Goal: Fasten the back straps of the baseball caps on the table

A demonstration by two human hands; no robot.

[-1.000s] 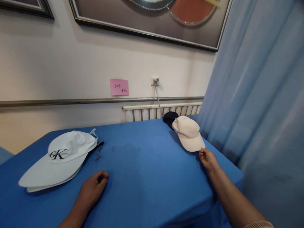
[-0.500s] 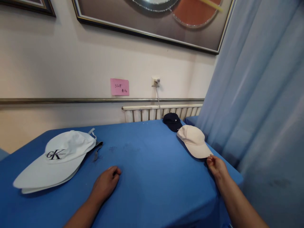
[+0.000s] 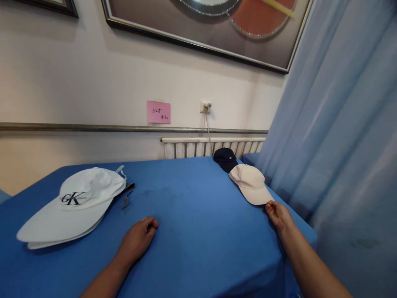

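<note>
My right hand (image 3: 279, 214) pinches the brim edge of a cream baseball cap (image 3: 250, 184) on the right side of the table. Just behind that cap, a dark navy cap (image 3: 225, 159) with a small light mark lies close against it. My left hand (image 3: 139, 236) rests on the blue cloth, fingers curled in, with nothing visible in it. Left of it, white caps (image 3: 83, 207) are stacked, at least two brims showing; the top one bears black letters. A dark strap (image 3: 126, 194) sticks out behind the stack.
A blue cloth (image 3: 186, 231) covers the table. Blue curtains (image 3: 338, 124) hang along its right side. Behind stand a white radiator (image 3: 192, 148), a wall rail (image 3: 77, 127) and a socket (image 3: 205, 107) with a plugged-in cord. A pink note (image 3: 159, 112) is on the wall.
My right hand and the cream cap have shifted slightly left, the hand still at the brim. My left hand and the white caps stay in place. The view has tilted a little.
</note>
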